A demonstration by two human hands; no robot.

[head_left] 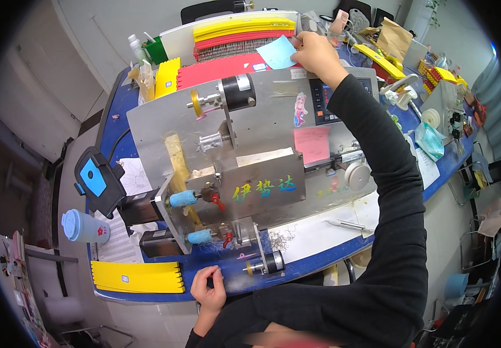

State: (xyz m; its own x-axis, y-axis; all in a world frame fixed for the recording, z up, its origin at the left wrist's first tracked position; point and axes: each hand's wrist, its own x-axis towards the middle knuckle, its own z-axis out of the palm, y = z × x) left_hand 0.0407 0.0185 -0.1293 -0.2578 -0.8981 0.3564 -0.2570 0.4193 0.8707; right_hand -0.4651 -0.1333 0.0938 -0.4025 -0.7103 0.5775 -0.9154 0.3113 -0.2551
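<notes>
Blue slip: a thin, four-sided piece of paper (276, 52) at the machine's (271, 124) far edge, in front of a red-and-yellow stack (244, 36).
Right hand: the right hand (318, 53), beyond the machine's far edge, has thumb and fingers closed in a pinch on the paper's right side.
Left hand: the left hand (211, 290), at the machine's near side, is curled into a loose fist; whether it holds anything fine, I cannot tell.
Edges and room: left of that fist lies a yellow card stack (137, 277) with a notched end; right of it a small motor (273, 262) juts from the machine's near side. The right sleeve (392, 168) arches over the machine's right end.
Materials: the machine is flat grey metal, with a smooth pink note (312, 145) stuck right of its middle and fuzzy blue rollers (182, 199) at its left.
Table and room: a blue table (314, 262) bears the machine; beyond its near side is pale floor (140, 325).
</notes>
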